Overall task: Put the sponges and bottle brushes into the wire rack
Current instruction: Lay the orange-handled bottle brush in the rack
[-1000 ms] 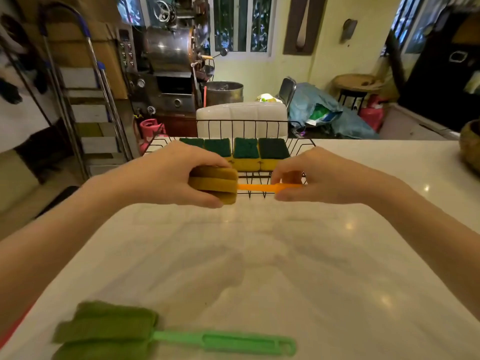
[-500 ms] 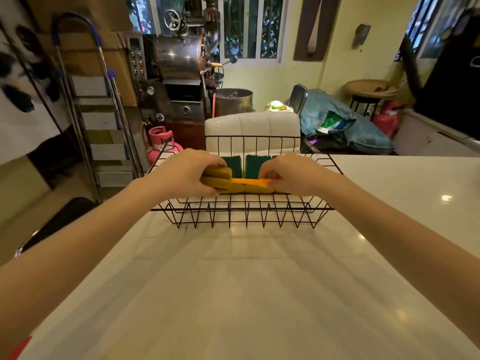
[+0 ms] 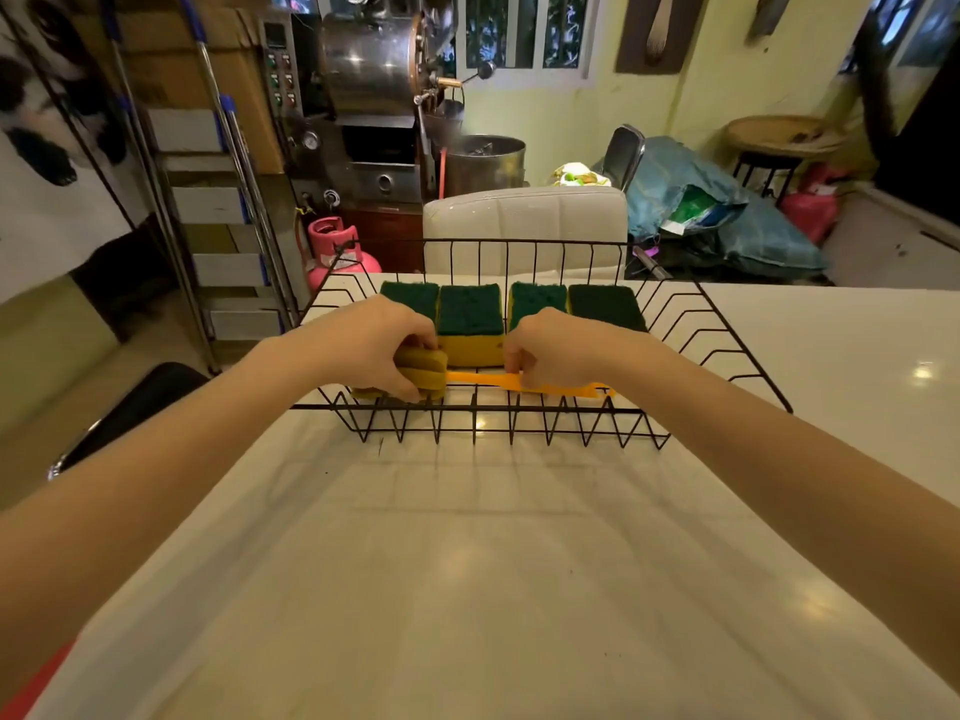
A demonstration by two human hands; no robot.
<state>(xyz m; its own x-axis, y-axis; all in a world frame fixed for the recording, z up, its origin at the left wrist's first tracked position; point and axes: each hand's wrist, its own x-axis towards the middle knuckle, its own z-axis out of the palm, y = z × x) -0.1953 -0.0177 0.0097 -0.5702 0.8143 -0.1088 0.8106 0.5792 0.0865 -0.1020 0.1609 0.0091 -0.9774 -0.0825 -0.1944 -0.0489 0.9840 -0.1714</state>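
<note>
A black wire rack (image 3: 727,350) stands at the far edge of the white table. Several green-topped yellow sponges (image 3: 470,322) sit side by side along its back. An orange bottle brush (image 3: 483,379) with a yellow-brown sponge head lies low across the rack's front, inside it. My left hand (image 3: 371,345) grips the sponge head at the left. My right hand (image 3: 558,350) pinches the orange handle near its middle; the handle's end pokes out to the right of that hand.
The white table (image 3: 467,589) stretches from me to the rack. A white chair back (image 3: 524,220) stands just behind the rack. A stepladder, a pink gas cylinder (image 3: 332,246) and a metal machine are on the floor beyond.
Both hands carried the orange brush forward over the rack's front rim and lowered it inside. The green brush near me has left the view as my head tilted up.
</note>
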